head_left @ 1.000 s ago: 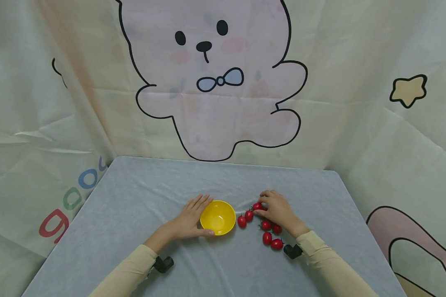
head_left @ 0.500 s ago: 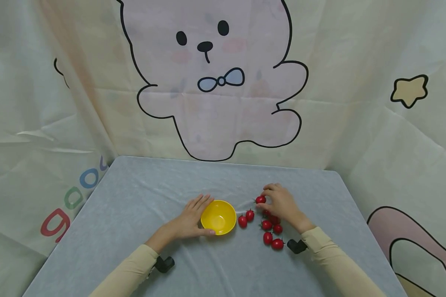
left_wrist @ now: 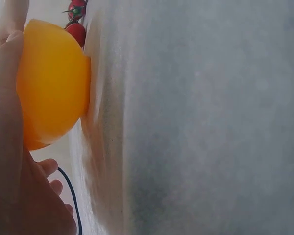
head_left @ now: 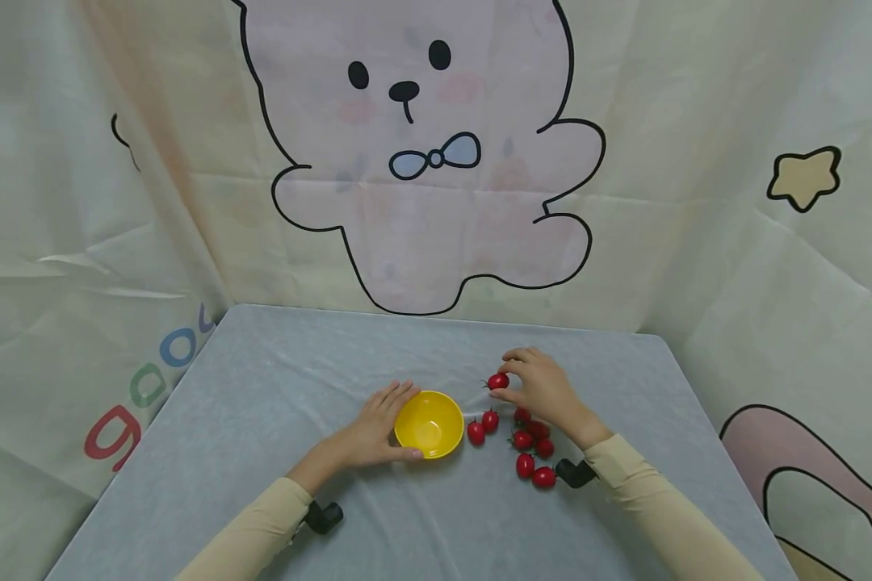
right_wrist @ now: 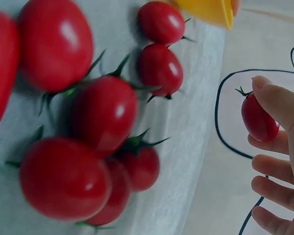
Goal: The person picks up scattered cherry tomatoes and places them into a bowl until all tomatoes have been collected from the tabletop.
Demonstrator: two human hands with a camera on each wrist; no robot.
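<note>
Pale fabric walls (head_left: 719, 266) enclose 3 sides of a blue-grey worktop (head_left: 320, 355). They show a cartoon bear (head_left: 436, 218) and a yellow star (head_left: 804, 179).

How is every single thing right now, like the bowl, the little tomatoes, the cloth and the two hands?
Yellow bowl: upright, empty.
Left hand: around the bowl's side.
Right hand: pinching one tomato.
Held cherry tomato: lifted off the tablecloth, green stem on.
Eight other cherry tomatoes: lying loose in a cluster and a nearby pair.
Tablecloth: spread out, lightly creased.
Printed backdrop: hanging, wrinkled.
</note>
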